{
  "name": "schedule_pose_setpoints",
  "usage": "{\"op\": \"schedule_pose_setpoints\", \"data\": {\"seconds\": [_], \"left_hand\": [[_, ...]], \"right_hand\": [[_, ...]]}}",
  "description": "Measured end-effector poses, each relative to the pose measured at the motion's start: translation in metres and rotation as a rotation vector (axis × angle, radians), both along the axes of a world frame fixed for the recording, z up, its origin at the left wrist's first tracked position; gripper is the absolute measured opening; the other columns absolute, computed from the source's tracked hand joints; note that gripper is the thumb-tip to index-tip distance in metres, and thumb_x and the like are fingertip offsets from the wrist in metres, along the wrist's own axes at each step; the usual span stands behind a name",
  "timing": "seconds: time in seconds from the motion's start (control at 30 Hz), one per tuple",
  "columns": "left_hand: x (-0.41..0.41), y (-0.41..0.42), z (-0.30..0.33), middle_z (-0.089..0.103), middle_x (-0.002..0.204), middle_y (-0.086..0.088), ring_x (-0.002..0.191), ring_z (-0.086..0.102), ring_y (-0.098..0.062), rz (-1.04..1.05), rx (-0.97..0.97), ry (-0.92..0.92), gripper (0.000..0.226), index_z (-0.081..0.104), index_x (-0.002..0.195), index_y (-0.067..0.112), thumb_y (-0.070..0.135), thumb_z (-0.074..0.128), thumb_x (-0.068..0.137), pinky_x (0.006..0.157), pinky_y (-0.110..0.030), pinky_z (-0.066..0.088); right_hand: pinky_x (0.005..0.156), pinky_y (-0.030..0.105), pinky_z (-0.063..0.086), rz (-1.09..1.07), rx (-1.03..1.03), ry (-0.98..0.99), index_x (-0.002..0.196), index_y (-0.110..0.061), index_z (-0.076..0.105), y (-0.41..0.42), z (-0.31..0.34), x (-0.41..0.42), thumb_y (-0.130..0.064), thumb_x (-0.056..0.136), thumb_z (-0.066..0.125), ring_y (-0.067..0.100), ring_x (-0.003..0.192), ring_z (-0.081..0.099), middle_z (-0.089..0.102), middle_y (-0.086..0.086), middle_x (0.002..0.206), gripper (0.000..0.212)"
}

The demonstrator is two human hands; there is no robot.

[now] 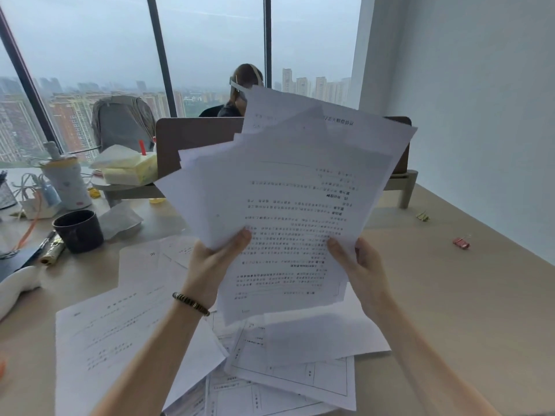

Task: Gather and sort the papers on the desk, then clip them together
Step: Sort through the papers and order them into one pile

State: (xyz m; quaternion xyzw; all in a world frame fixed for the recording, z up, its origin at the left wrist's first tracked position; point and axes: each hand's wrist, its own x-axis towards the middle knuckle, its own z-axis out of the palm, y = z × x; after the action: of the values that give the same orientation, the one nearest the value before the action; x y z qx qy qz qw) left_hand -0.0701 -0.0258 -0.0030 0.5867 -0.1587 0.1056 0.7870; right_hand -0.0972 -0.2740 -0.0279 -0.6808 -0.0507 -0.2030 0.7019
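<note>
**Papers fanned in both hands above the desk**

Sheets of printed paper [288, 205] fill the middle of the frame, held up off the desk [450, 295] in a loose, uneven fan (their edges are not lined up, and the print on the front sheet reads upside down). The left hand [210, 262], wearing a dark beaded bracelet [191, 303] at the wrist, grasps the lower left edge of the fan, its thumb pressed on the front sheet. The right hand [357, 265] pinches the lower right edge the same way, thumb on the front and fingers behind.

Below the hands, in the lower centre and lower left of the frame, more loose papers [126, 334] lie scattered and overlapping on the desk, some with printed tables on them.

At right of the frame, well apart from the papers, a pink binder clip [461, 242] lies on the bare desk, with a small gold clip [423, 217] farther back.

At left of the frame stand a dark mug [78, 231], a pale tumbler [67, 183] behind it and a yellow tissue pack [129, 169] near a brown divider [198, 142]. Beyond the divider, upper centre, a person's head [244, 82] shows against the window.
</note>
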Motion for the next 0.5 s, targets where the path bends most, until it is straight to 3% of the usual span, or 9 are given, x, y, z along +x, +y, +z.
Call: {"op": "schedule_pose_setpoints", "data": {"seconds": [0.1,0.27,0.33,0.4,0.5], "left_hand": [[-0.001,0.005,0.000,0.078,0.105,-0.005,0.098,0.073,-0.024,-0.002,0.047,0.005,0.057,0.076,0.101,0.019,0.049,0.090,0.054,0.076,-0.034,0.060],[-0.003,0.003,0.014,0.079,0.098,-0.004,0.091,0.074,-0.021,-0.034,0.073,-0.033,0.043,0.078,0.094,0.018,0.038,0.089,0.059,0.071,-0.030,0.060],[-0.005,0.000,0.020,0.079,0.095,-0.001,0.089,0.074,-0.018,-0.056,0.098,-0.048,0.024,0.077,0.093,0.019,0.023,0.082,0.070,0.069,-0.028,0.058],[-0.006,-0.001,0.022,0.079,0.097,0.000,0.090,0.074,-0.018,-0.062,0.133,-0.069,0.024,0.076,0.097,0.019,0.014,0.075,0.073,0.070,-0.029,0.059],[-0.005,0.001,0.019,0.079,0.100,-0.001,0.093,0.074,-0.020,-0.064,0.132,-0.065,0.026,0.076,0.098,0.020,0.018,0.079,0.072,0.072,-0.030,0.060]], "right_hand": [[0.094,0.053,0.056,-0.023,-0.023,-0.086,0.119,-0.023,0.066,-0.005,0.013,0.000,-0.048,0.082,0.074,0.024,0.110,0.070,0.074,-0.002,0.117,0.046],[0.094,0.048,0.056,0.040,-0.032,-0.212,0.132,-0.010,0.053,-0.001,0.051,0.005,-0.019,0.095,0.065,0.024,0.115,0.067,0.069,0.005,0.126,0.040],[0.096,0.052,0.055,0.027,-0.072,-0.245,0.131,-0.015,0.053,0.003,0.063,0.008,-0.026,0.094,0.068,0.023,0.116,0.066,0.068,0.003,0.126,0.041],[0.098,0.052,0.054,0.011,-0.074,-0.258,0.130,-0.021,0.052,0.007,0.071,0.009,-0.031,0.090,0.069,0.020,0.116,0.066,0.068,-0.001,0.126,0.045],[0.097,0.049,0.055,0.023,-0.052,-0.259,0.130,-0.025,0.049,0.011,0.071,0.010,-0.029,0.090,0.069,0.019,0.116,0.065,0.067,-0.003,0.126,0.045]]}}
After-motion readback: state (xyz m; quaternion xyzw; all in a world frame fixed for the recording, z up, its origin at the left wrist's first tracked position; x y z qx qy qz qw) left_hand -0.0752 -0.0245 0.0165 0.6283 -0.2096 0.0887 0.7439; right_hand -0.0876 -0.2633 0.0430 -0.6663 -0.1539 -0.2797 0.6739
